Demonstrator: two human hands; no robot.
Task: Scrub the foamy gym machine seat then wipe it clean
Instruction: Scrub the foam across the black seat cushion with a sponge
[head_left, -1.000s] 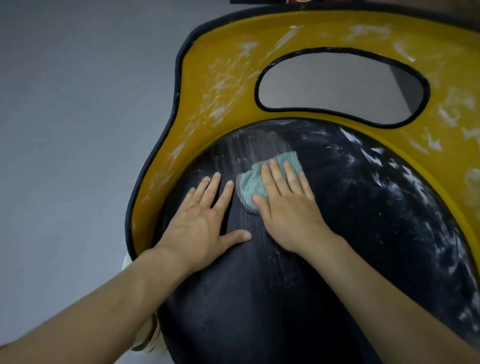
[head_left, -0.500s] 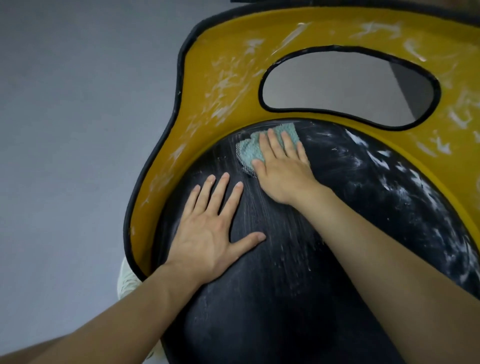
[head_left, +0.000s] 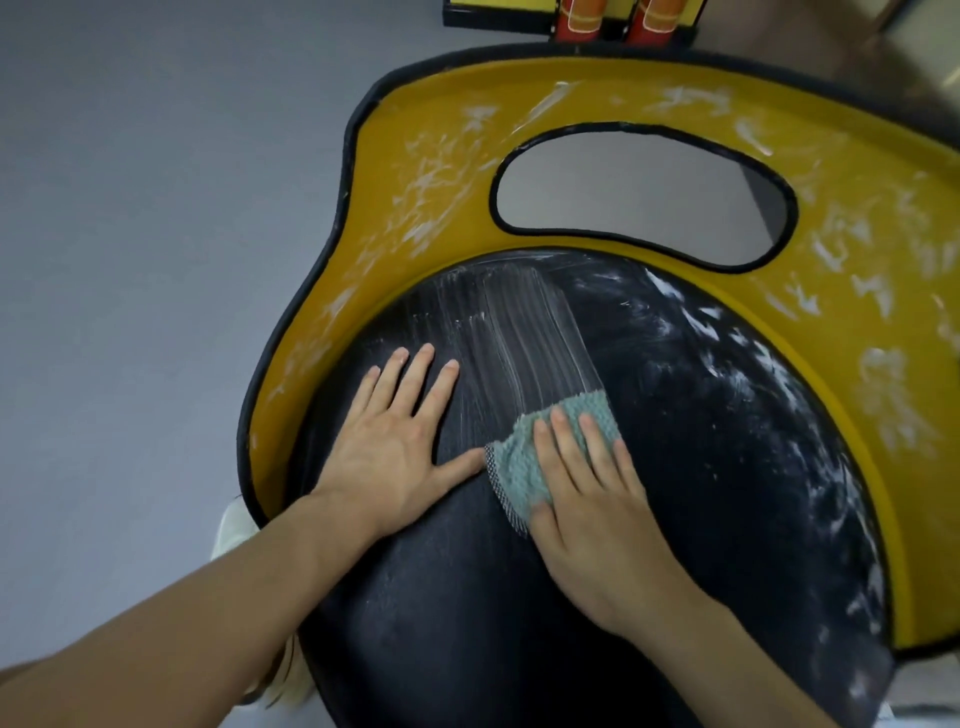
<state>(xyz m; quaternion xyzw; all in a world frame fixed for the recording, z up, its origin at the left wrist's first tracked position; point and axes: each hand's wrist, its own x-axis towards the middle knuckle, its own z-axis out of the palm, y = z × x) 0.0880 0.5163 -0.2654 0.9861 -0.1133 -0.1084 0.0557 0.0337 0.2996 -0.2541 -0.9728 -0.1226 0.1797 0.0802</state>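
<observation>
We judge scrubbing in hand: right hand (head_left: 587, 499) presses the pad (head_left: 522, 470) with straight fingers (head_left: 563, 441), left hand (head_left: 395, 452) lies splayed on the seat (head_left: 727, 467); its foamy right edge needs scrubbing next.

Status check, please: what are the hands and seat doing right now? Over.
Left hand flat on seat. Right hand pressing scrubber on seat. Foam on seat and yellow frame. Nothing in the way.

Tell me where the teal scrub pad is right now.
In the head view, the teal scrub pad lies near the middle of the black seat cushion, pressed under the right hand, with the left hand flat just left of it.
</observation>
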